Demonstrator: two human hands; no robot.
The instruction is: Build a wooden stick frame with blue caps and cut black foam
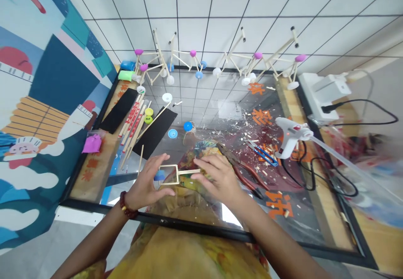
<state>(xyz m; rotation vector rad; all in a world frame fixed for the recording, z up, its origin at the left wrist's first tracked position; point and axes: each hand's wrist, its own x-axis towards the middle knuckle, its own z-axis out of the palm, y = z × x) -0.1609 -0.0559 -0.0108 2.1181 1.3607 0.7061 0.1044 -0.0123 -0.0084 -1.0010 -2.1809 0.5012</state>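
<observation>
From where I stand, a bag of purple clay [92,143] lies at the far left edge of the glass-topped surface [300,212]. Next to it come a black strip [118,110], red-patterned strips [132,115] and plain wooden sticks [134,139], then a second black strip [156,133] with a thin stick laid across it. A yellow lid [149,111] is close by, and two blue caps [172,133] sit further right. Along the back edge stands a row of stick models [193,53] with pink-purple knobs.

At the front, the left hand [147,182], a dark bead bracelet [126,205] on its wrist, has thumb and fingers spread wide, one to each side of a small stick frame [170,183]. The frame lies between the two hands, its single shaft pointing right. The shaft's end reaches into the gap of the right hand [220,178], whose thumb and fingers are parted; I cannot tell whether they touch it.

Just beyond are red-handled pliers [248,174], then blue-handled snips [263,153] among pale scraps. A white glue gun [291,136] rests near the right edge, just in front of a white power strip [319,96].
</observation>
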